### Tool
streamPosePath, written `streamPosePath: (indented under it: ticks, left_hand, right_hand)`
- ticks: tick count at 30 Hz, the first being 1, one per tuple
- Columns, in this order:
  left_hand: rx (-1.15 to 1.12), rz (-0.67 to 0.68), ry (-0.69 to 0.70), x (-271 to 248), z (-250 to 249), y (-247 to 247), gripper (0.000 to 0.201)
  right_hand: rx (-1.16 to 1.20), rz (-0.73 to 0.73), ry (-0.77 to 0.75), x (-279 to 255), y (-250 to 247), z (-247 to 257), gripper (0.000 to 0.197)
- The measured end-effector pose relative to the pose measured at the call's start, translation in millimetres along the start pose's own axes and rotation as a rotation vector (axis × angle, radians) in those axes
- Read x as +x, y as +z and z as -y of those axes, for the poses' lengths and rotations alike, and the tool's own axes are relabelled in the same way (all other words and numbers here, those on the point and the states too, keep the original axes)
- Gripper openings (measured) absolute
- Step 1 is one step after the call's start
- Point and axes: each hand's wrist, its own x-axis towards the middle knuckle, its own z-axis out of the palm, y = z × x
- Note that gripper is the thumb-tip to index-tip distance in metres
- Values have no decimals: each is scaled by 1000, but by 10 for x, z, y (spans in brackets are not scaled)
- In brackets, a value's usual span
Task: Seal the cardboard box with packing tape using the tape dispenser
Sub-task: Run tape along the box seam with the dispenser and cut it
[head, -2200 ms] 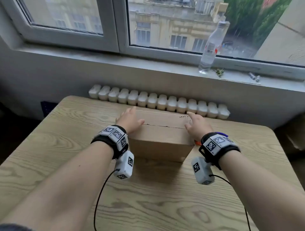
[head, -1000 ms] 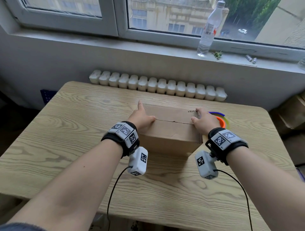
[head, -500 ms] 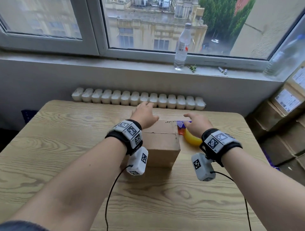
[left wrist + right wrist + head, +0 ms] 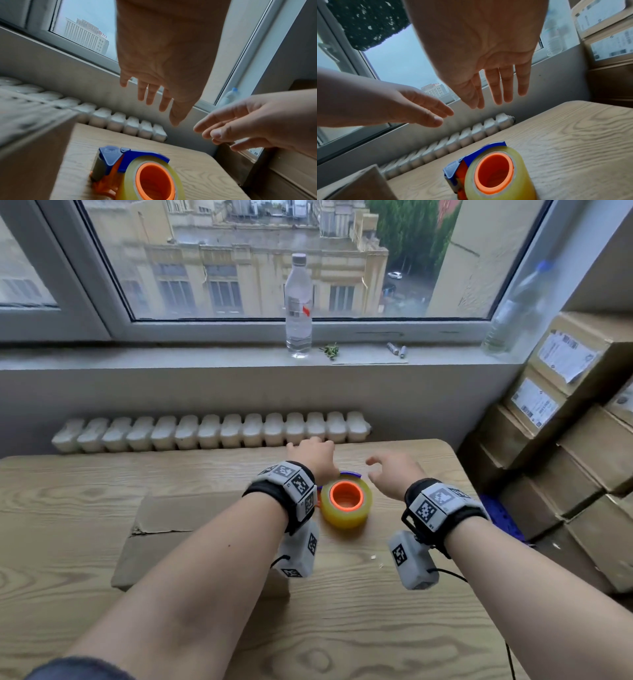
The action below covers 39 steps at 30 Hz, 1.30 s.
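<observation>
The brown cardboard box (image 4: 191, 529) sits on the wooden table (image 4: 394, 628), its top flaps down with a seam showing; my left forearm crosses it. Just right of it stands the tape dispenser (image 4: 346, 501), blue and orange, with a yellowish tape roll on an orange core. My left hand (image 4: 310, 451) hovers over the dispenser's far side, fingers straight and holding nothing. My right hand (image 4: 383, 469) hovers to its right, fingers loosely spread, empty. The left wrist view shows the dispenser (image 4: 137, 174) below my left hand (image 4: 150, 94); the right wrist view shows the dispenser (image 4: 489, 175) below my right hand (image 4: 494, 88).
A white radiator (image 4: 212, 429) runs behind the table's far edge. A water bottle (image 4: 298, 302) stands on the windowsill, and a second bottle (image 4: 513, 313) stands in the right corner. Stacked labelled cardboard boxes (image 4: 565, 422) stand close to the table's right edge.
Both hands have lifted off the box top and moved right, over the tape dispenser. The head view has swung right, so the box now lies at the left.
</observation>
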Motion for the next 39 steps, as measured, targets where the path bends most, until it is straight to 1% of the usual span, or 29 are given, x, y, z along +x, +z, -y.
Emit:
streamPosePath:
  ticks: [4,8,12,15,18,21,23,25,30,35,37,39]
  left_hand:
    - [78,73,-6,384,-207,168,53]
    - [115,145,-53,654,-254,373,54]
    - [115,187,-75,792,-243,525,57]
    - [131,218,-96,835,-216,575,55]
    - [127,288,-137,858,-153,634,51]
    - [133,325,-151,844,-108,673,47]
    - [129,328,-154,834,-91,682,47]
    - [111,335,-157,821,-85,679,46]
    - [72,331,-146,767,-92,610,48]
    - [0,267,-167,666,-114,489,46]
    - [-58,216,-171,593,-117,423,46]
    - [-123,152,-161,518,-108,345,46]
  right_hand:
    - [18,68,-36,394,113,-208,40]
    - [28,139,-68,725,323,-299,44]
    - [47,208,-91,927,550,-319,49]
    - [51,237,-124,1035,655,-301,53]
    - [19,268,-169,1111,719,-297,50]
    - [-12,239,-152,1147,761,-309,39]
    - [-23,216,-105,1143,772,-307,32]
    - [-41,225,-76,1109,780,-300,32]
    - [-64,248,-67,986,770,-328,42]
    - [-161,250,-45,837,608,-346,49]
    - [-205,236,-48,757,507,-338,41]
    - [-231,187,-50,656,389,-316,30]
